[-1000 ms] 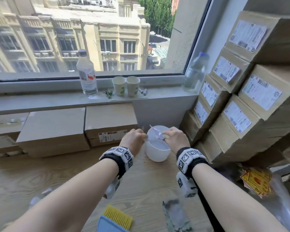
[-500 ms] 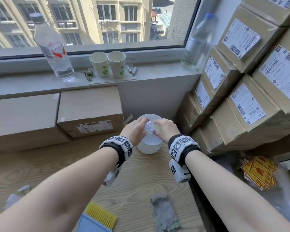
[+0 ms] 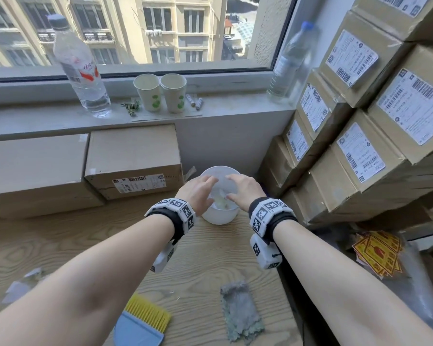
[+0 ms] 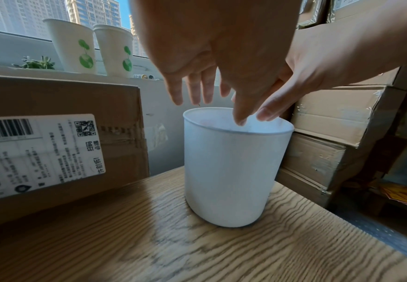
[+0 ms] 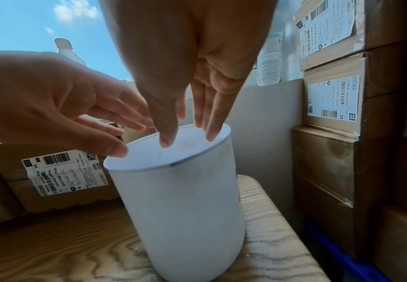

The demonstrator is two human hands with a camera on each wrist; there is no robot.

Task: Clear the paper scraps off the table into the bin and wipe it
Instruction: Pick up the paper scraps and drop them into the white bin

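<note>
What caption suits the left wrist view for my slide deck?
Both hands, left hand and right hand, open with fingers spread above the white bin on the wooden table.

The cardboard boxes' shipping labels read "190A A161 BB 28"; other print is illegible.

A wide window fills the far wall, sunlit pale buildings beyond — its grey sill runs beneath. Right of the window, labelled cardboard boxes stack high; below it, a wood-grain table.
</note>
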